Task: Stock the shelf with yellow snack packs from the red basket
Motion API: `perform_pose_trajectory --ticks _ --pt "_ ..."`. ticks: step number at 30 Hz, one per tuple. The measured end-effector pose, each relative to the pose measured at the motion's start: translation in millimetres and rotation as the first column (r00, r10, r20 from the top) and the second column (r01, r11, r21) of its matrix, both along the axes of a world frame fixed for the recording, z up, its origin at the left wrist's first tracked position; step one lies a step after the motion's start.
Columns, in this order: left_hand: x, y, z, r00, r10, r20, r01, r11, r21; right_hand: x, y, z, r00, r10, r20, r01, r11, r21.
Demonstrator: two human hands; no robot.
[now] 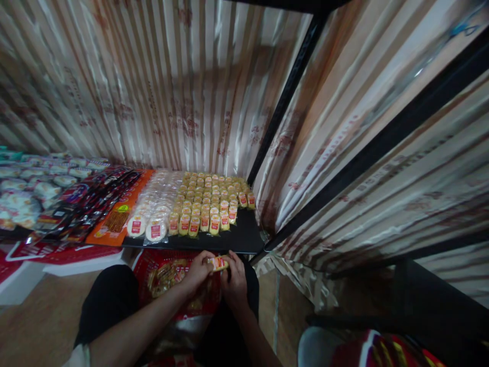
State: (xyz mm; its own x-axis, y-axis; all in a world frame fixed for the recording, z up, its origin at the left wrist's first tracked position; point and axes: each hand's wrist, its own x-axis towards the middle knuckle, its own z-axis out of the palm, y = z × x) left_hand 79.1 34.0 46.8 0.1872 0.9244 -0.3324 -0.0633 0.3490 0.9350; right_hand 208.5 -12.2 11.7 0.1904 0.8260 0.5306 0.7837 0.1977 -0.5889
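Note:
Both hands meet just below the front edge of a black shelf (233, 239). My left hand (199, 271) pinches one end of a small yellow snack pack (218, 263) with a red label. My right hand (234, 283) is closed round the pack's other end. Under the hands lies a large red printed bag (168, 283) across my lap. On the shelf above, several rows of the same yellow packs (210, 201) stand upright, filling its right part up to the black post.
Left of the yellow packs lie round white packs (155, 211), an orange pack (116, 216), dark red packs (82, 201) and pale packs (34, 186). Striped plastic sheeting (183, 86) walls the back and right. A black frame post (284, 99) rises at the shelf corner. Red-and-white boxes (64, 257) sit below left.

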Motion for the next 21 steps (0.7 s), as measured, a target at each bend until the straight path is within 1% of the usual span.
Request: perform_pose_trajectory --ticks 5,8,12,15,18,21 --pt "0 6 19.9 0.990 -0.044 -0.134 0.052 0.997 0.051 8 -1 9.4 0.990 0.105 0.097 -0.101 0.994 -0.037" --pt "2 12 28.9 0.965 -0.101 -0.241 0.122 0.989 0.077 13 1 12.0 0.977 0.158 0.143 -0.152 0.987 -0.053" --pt "5 19 32.5 0.914 -0.183 -0.362 0.234 0.967 0.103 19 4 14.7 0.962 0.200 0.186 -0.193 0.980 -0.058" --pt "7 26 31.8 0.857 -0.229 -0.462 0.316 0.941 0.121 22 6 20.5 0.956 0.213 0.203 -0.199 0.976 -0.088" --pt "11 32 32.3 0.792 -0.260 -0.553 0.397 0.907 0.143 24 8 28.0 0.951 0.216 0.223 -0.191 0.973 -0.128" --pt "18 36 37.3 0.741 -0.273 -0.613 0.445 0.884 0.144 28 11 32.5 0.948 0.199 0.248 -0.174 0.977 -0.120"
